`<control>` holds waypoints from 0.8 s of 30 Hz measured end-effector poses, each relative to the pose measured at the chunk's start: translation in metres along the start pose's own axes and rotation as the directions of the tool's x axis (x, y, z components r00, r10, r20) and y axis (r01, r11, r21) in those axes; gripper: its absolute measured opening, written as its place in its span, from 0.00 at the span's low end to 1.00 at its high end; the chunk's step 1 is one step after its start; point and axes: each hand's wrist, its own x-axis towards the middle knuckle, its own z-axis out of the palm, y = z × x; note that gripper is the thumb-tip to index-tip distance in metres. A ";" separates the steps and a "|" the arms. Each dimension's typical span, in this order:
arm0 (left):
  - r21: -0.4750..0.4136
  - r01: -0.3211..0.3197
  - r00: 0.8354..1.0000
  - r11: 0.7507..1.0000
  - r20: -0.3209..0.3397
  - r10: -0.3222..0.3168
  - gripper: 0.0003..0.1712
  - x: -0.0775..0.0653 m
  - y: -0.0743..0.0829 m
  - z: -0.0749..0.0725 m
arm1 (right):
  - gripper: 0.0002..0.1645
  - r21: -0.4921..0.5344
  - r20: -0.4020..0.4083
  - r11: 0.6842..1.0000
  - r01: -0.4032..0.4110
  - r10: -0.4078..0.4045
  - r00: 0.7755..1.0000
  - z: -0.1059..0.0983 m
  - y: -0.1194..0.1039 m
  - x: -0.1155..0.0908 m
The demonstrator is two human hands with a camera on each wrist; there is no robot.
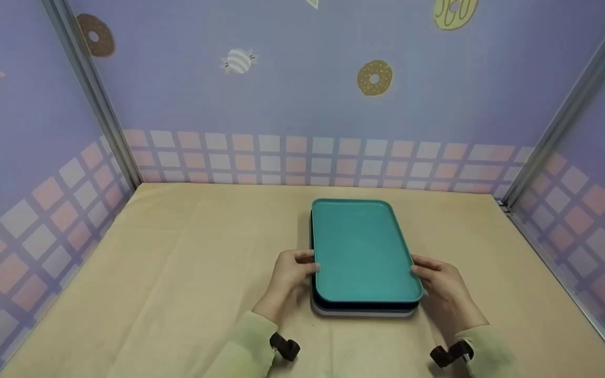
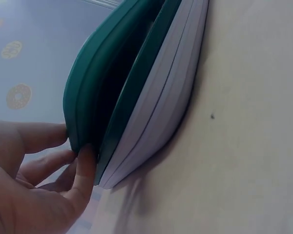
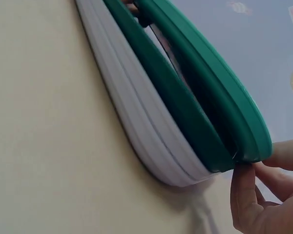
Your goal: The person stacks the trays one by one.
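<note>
A teal rectangular tray (image 1: 361,247) is raised at its near end above a stack of trays. My left hand (image 1: 293,270) pinches its left rim between thumb and fingers. On the opposite side, my right hand (image 1: 441,279) grips the right rim the same way. Both wrist views show a dark gap under the raised tray. Below that gap lies a second green tray (image 2: 124,100), resting on two nested white trays (image 3: 136,102). From the head view, the lower trays are mostly hidden, with a pale edge (image 1: 365,314) visible at the front.
A cream cloth (image 1: 202,262) covers the table under the stack. A purple patterned wall (image 1: 302,100) rises behind it, with side walls left and right. Metal posts (image 1: 97,105) stand at the back corners. Black straps with small devices (image 1: 285,346) sit on both wrists.
</note>
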 end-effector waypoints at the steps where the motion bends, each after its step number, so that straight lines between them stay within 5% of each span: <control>1: 0.006 -0.004 1.000 1.000 -0.002 0.004 0.24 0.000 0.000 0.000 | 0.34 -0.011 -0.003 1.000 0.000 0.000 1.000 0.001 0.000 0.000; 24: 0.118 -0.015 0.999 0.993 -0.033 0.019 0.21 -0.001 -0.004 0.001 | 0.30 -0.216 -0.051 0.976 0.011 -0.022 0.998 0.005 0.004 0.000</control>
